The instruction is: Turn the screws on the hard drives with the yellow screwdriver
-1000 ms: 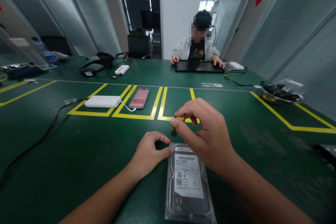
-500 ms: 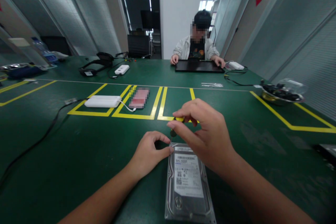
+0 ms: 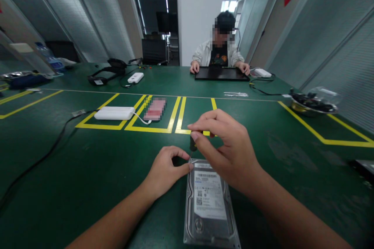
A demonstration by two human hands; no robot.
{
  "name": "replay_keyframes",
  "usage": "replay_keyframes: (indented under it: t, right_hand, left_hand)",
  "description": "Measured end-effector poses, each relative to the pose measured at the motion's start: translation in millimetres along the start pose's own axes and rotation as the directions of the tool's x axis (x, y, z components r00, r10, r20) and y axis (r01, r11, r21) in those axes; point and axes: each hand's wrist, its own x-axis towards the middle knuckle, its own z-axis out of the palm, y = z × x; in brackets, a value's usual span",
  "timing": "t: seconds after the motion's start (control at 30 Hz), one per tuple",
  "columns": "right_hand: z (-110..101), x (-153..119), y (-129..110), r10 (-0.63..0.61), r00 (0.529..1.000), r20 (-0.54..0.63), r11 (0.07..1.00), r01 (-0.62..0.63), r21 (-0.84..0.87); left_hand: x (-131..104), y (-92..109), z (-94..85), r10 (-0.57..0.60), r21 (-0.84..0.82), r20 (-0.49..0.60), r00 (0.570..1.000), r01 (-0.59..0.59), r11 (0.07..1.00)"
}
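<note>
A silver hard drive (image 3: pixel 209 202) with a white label lies flat on the green table, its far end away from me. My right hand (image 3: pixel 226 144) pinches the handle of a small screwdriver (image 3: pixel 193 142) between thumb and fingers; the tool stands nearly upright, its tip at the drive's far left corner. At that same corner, my left hand (image 3: pixel 169 169) has thumb and index finger closed in around the edge by the screwdriver tip. Whatever lies between those fingertips is too small to make out.
Across the table (image 3: pixel 117 163) a person (image 3: pixel 222 46) holds a dark flat panel (image 3: pixel 222 73). A white power bank (image 3: pixel 115 113) is cabled to a phone (image 3: pixel 155 109). At the right is a bowl of dark parts (image 3: pixel 314 105); a headset (image 3: pixel 108 72) lies back left.
My right hand's fingers have shifted on the screwdriver handle, with the index finger now stretched across its top. My left hand and the drive stay in place.
</note>
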Motion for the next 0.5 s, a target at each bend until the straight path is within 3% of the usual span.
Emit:
replay_keyframes:
  t: [0.23,0.5]
  right_hand:
    - [0.5,1.2,-0.2,0.024,1.0,0.016,0.999,-0.023,-0.038]
    - [-5.6,1.6,7.1,0.105,0.969,0.222,0.981,-0.065,-0.181]
  left_hand:
    - [1.1,1.7,-0.7,-0.011,-0.005,0.004,1.0,0.011,1.0]
    - [-2.2,-2.8,0.2,-0.033,-0.063,-0.023,0.999,0.031,0.998]
